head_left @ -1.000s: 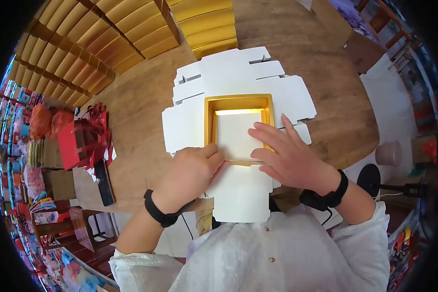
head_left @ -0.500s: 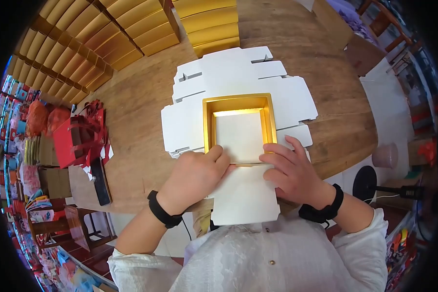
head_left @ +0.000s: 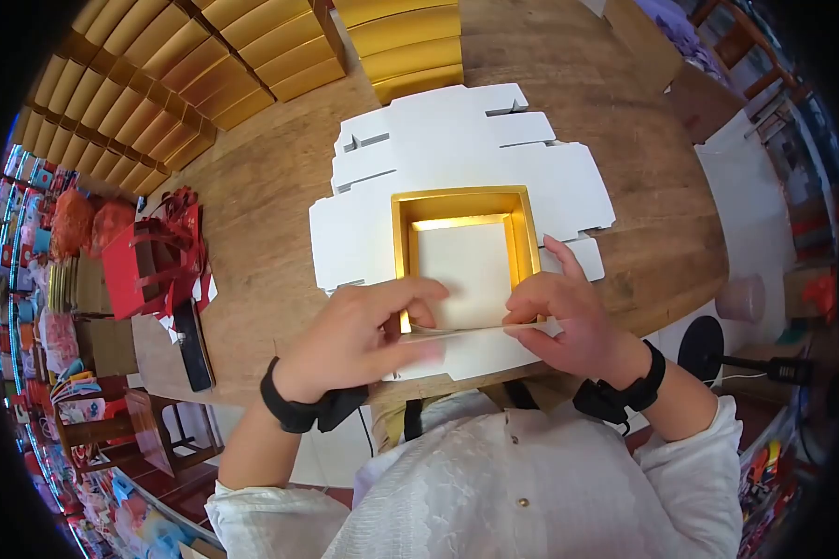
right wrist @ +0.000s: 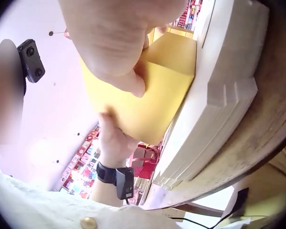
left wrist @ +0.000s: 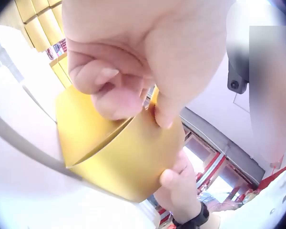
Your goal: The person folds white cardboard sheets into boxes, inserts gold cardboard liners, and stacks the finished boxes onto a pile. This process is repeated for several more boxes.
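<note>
A square gold cardboard box (head_left: pixel 459 207) with a white floor stands on a stack of flat white die-cut blanks (head_left: pixel 452 140) at the table's near side. Its front flap (head_left: pixel 480 352) is tilted up, white in the head view; the left wrist view shows the gold outer panel (left wrist: pixel 128 160). My left hand (head_left: pixel 340 340) grips the front left corner, thumb against the outside and fingers curled over the edge. At the front right corner my right hand (head_left: pixel 583 321) pinches the wall and flap, its thumb (right wrist: pixel 136 83) pressing the gold face in the right wrist view.
Stacked gold boxes (head_left: pixel 149 84) stand at the back left, with another stack (head_left: pixel 405 47) behind the blanks. A red bag (head_left: pixel 135 270) and a dark phone-like slab (head_left: pixel 194 347) lie at the table's left. A cardboard carton (head_left: pixel 704 98) sits at the back right.
The front flap has swung up from hanging flat toward the body. My right hand has come in to the right corner, and my left thumb has moved to the flap's outside.
</note>
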A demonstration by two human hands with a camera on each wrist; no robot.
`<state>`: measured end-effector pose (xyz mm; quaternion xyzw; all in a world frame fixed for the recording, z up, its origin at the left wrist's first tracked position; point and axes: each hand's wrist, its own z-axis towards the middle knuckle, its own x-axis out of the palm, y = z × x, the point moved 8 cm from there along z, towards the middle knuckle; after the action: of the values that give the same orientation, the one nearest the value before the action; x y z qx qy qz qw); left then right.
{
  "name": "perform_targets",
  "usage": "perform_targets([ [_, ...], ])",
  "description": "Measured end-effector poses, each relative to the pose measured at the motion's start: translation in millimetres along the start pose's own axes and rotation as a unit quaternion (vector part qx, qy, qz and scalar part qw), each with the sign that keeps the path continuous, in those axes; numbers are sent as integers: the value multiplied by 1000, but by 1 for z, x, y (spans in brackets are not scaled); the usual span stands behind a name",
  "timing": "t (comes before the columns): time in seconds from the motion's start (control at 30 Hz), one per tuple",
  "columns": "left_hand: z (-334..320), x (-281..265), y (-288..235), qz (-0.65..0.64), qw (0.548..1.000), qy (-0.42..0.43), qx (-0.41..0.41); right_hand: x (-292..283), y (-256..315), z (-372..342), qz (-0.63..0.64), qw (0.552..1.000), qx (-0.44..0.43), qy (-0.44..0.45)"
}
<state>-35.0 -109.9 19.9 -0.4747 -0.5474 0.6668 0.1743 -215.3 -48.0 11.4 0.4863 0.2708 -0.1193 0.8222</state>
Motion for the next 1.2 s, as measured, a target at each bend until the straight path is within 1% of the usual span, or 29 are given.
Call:
perform_targets([
  [0.03, -1, -2, 8, 45, 996, -56, -43, 0, 0, 1, 1, 1000, -1, 0],
  [0.07, -1, 3, 9, 45, 996, -57, -45, 0, -4, 2, 13, 1000, 26, -5],
  [0.1, -2, 2, 14, 4, 992, -104, -75, -1, -8, 3, 25, 998, 53, -11],
  [0.13, -3, 0, 19, -38, 983, -149, -105, -2, -7, 3, 25, 998, 54, -11],
  [0.17, -2, 5, 14, -39, 983, -147, -106, -2, -6, 3, 28, 998, 58, -8],
  [0.23, -8, 1, 12, -64, 962, -209, -162, -2, -5, 6, 33, 997, 64, -4],
  [0.27, -10, 3, 15, -65, 962, -208, -162, -2, -4, 8, 35, 997, 67, -3],
  [0.3, -13, -7, -7, 129, 952, -276, -22, -2, -4, 9, 37, 997, 70, -2],
  [0.33, -20, -4, -34, 314, 883, -328, 120, -3, -3, 9, 35, 997, 72, -3],
  [0.37, -20, -4, -34, 311, 884, -328, 121, -2, -4, 8, 31, 996, 87, 7],
  [0.43, -8, 24, -40, 396, 886, -162, 180, 2, -5, 7, 23, 994, 102, 21],
  [0.5, -3, 25, -40, 384, 892, -167, 173, -4, 2, 9, -129, 990, 34, -39],
  [0.53, -2, 24, -36, 372, 901, -158, 154, -7, 3, 10, -131, 990, 32, -36],
  [0.57, -2, 24, -33, 360, 911, -148, 135, -13, 6, 11, -170, 984, 30, -43],
  [0.6, -2, 24, -32, 358, 912, -150, 133, -17, 9, 11, -207, 977, 28, -50],
  [0.63, -3, 24, -30, 357, 914, -147, 124, -18, 10, 10, -206, 977, 29, -49],
  [0.7, -1, 24, -30, 355, 916, -144, 116, -2, 15, 6, -268, 962, -22, 52],
  [0.73, -1, 25, -32, 360, 913, -153, 117, -1, 15, 5, -268, 962, -22, 53],
  [0.8, -2, 25, -33, 364, 910, -161, 116, 14, 15, 2, -341, 933, -47, 105],
  [0.87, -1, 33, -29, 419, 897, -103, 92, 16, 14, 6, -347, 930, -42, 117],
  [0.93, 0, 32, -31, 424, 896, -100, 87, 18, 15, 10, -353, 926, -39, 127],
  [1.1, 2, 32, -30, 410, 900, -112, 94, 14, 22, 23, -352, 933, -41, 68],
  [1.13, 0, 35, -30, 421, 894, -114, 99, 12, 23, 26, -352, 933, -39, 67],
  [1.2, -2, 38, -28, 432, 888, -115, 105, 18, 16, 33, -343, 925, 3, 166],
])
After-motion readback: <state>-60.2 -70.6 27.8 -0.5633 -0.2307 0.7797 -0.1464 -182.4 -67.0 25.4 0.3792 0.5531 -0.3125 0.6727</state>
